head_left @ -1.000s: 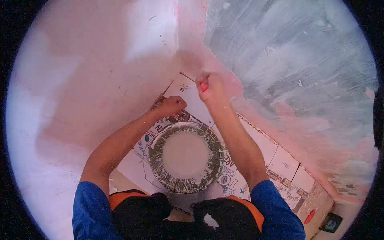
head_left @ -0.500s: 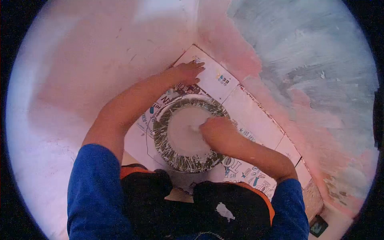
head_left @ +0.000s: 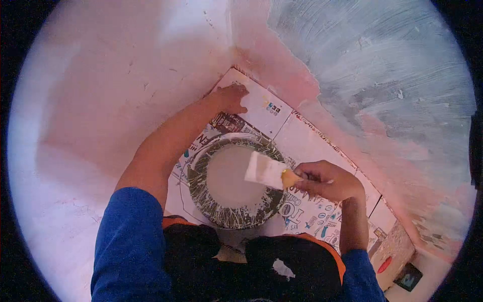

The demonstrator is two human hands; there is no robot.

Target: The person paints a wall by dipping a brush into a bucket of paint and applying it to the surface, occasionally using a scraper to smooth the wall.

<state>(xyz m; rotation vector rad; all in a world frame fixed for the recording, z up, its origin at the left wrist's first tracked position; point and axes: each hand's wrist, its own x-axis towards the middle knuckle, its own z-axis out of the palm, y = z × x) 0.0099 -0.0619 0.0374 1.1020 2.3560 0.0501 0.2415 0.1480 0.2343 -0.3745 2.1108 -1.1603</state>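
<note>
A flat paintbrush (head_left: pixel 265 170) with a yellowish handle is in my right hand (head_left: pixel 329 181), gripped at the handle by thumb and fingers. Pale, wet-looking paint coats its wide head, which is over the right side of a bucket (head_left: pixel 196 199). The bucket's dark inner wall is streaked with white, and a whitish liquid paint (head_left: pixel 232 173) fills its middle. My left hand (head_left: pixel 233 98) rests near the far corner of a white printed panel (head_left: pixel 256 93), fingers apart and holding nothing that I can see.
Printed sheets with lettering (head_left: pixel 314 216) lie around the bucket. The wall on the right (head_left: pixel 372 55) is partly covered in grey-blue paint over pink. A plain pinkish wall (head_left: pixel 110 90) stands on the left. A small dark object (head_left: pixel 408 277) is at lower right.
My right hand has lifted from inside the bucket and moved right, bringing the paint-coated brush into view. My left hand remains near the panel's corner.
</note>
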